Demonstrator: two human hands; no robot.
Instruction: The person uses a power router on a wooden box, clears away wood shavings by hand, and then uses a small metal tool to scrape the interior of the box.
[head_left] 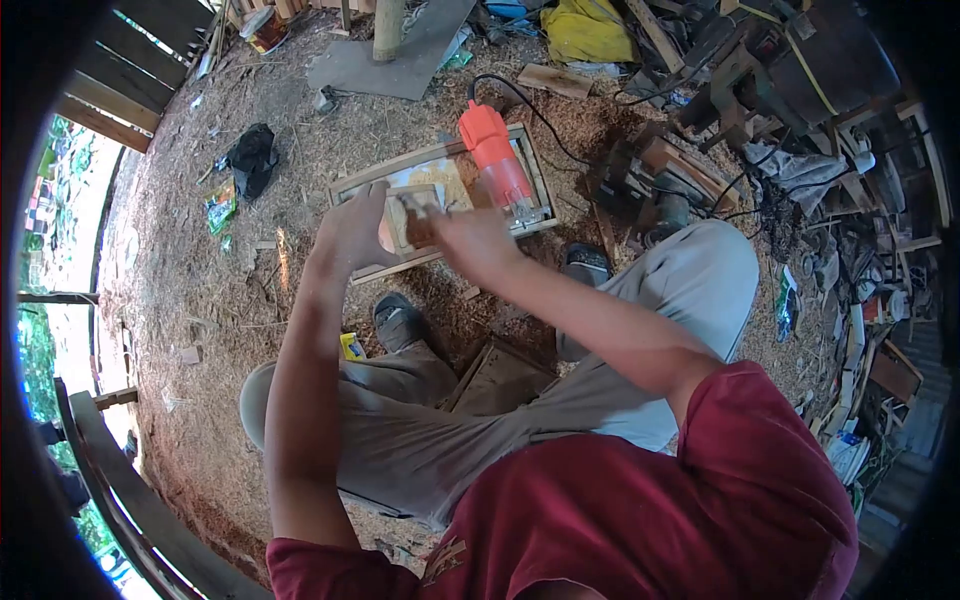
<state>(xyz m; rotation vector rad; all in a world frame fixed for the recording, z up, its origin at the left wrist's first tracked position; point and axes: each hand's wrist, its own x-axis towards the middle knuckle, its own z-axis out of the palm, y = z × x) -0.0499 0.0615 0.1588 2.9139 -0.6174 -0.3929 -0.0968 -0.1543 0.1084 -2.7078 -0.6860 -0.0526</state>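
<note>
In front of my feet lies a shallow wooden tray-like frame point(455, 152) with a pale, dusty surface. My left hand point(352, 232) curves around the left side of a small light-coloured wooden piece point(428, 190) and steadies it over the frame. My right hand point(478, 246) is closed above that piece's right side, its fingers smeared by motion. Something brown shows at its fingertips, too blurred to name. An orange-red corded power tool with a clear lower housing point(488, 145), which looks like a trim router, rests on the right part of the frame.
A black cord point(530, 108) runs from the tool toward machinery and wood scraps on the right. Under my legs stands a wooden box-like seat point(500, 380). Shavings cover the ground. A black plastic bag point(252, 160) lies left, a yellow cloth point(588, 35) at the back.
</note>
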